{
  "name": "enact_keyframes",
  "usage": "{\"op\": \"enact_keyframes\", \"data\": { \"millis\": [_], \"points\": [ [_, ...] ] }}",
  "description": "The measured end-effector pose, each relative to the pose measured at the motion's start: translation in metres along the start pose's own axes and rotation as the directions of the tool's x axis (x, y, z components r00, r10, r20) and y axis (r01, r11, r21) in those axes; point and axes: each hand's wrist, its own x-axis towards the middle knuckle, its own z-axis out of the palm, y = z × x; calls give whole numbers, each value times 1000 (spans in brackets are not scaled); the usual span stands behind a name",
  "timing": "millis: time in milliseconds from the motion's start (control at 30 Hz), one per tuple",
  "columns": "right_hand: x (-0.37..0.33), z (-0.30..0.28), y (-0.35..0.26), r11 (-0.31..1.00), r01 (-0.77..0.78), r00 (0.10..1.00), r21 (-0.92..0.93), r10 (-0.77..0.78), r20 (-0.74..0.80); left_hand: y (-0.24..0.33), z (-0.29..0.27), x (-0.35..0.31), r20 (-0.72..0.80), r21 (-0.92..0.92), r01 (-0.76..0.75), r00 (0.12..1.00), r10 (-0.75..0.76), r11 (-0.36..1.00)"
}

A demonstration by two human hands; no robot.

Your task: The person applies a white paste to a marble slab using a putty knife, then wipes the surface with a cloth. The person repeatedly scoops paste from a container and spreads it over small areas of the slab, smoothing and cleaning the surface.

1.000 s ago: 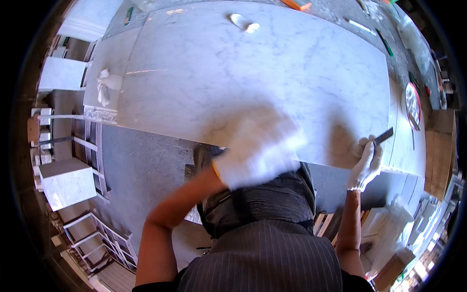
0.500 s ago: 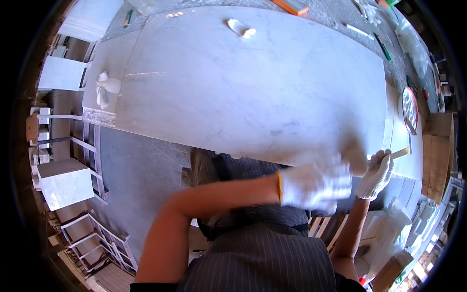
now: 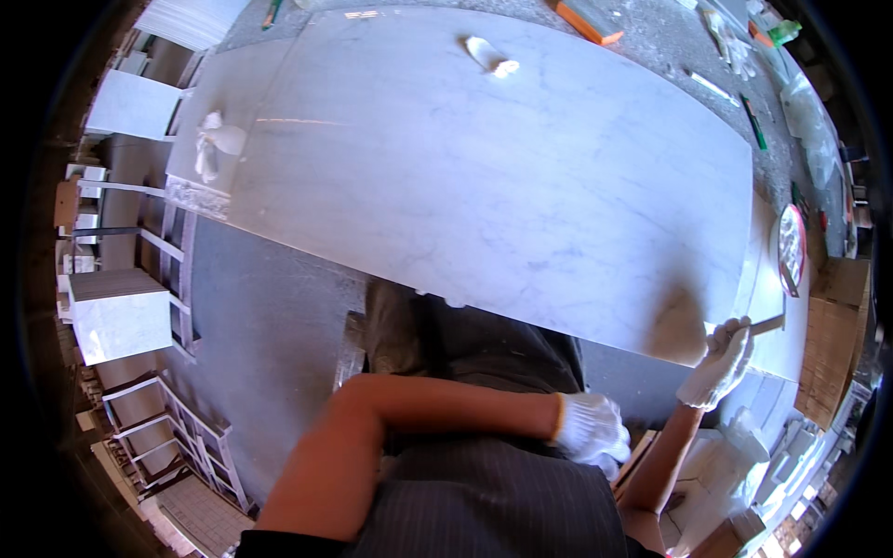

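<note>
A large white, grey-veined stone slab [image 3: 484, 186] lies across the work surface. At its near right corner, my gloved right hand [image 3: 721, 365] is closed on a flat, narrow tool [image 3: 766, 325], apparently a scraper, that points right. My gloved left hand [image 3: 592, 428] is held low near my body, off the slab. Its fingers bend down and their tips are hidden, so I cannot make out whether it holds anything. A brownish shadow or reflection shows on the slab beside my right hand. A crumpled white cloth or glove [image 3: 491, 58] lies on the slab's far part.
Another white bundle [image 3: 214, 144] rests at the left end. An orange-sided block [image 3: 588, 22], a white stick [image 3: 714, 88] and a green-handled tool [image 3: 753, 123] lie beyond the slab. A round red-rimmed container [image 3: 791, 249] stands right, near a cardboard box [image 3: 828, 344]. Metal racks [image 3: 177, 442] stand left.
My left hand has drawn back from the slab's near edge toward my body. The right hand keeps its hold on the tool near the corner. The whole view has shifted slightly.
</note>
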Motion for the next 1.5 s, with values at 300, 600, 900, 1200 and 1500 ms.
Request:
{"op": "enact_keyframes", "data": {
  "millis": [300, 600, 900, 1200, 1500],
  "points": [
    [-11, 22, -10, 944, 53, 998, -326, -40, 47, 16, -57, -122, -658, 606, 334, 720, 219, 722],
    [51, -10, -21, 927, 132, 991, -351, -116, 67, 13, -54, -165, -877, 450, 839, 480, -27, 306],
    [142, -44, -37, 925, 44, 976, -376, -120, -182, 3, -55, -171, -852, 510, 811, 522, 40, 287],
    [180, -40, -17, 710, 95, 972, -698, -219, -90, 7, -51, -171, -858, 494, 820, 513, 15, 290],
    [200, -54, -17, 762, 4, 970, -648, -159, -181, 6, -53, -171, -856, 492, 816, 516, 1, 304]
  ]
}}
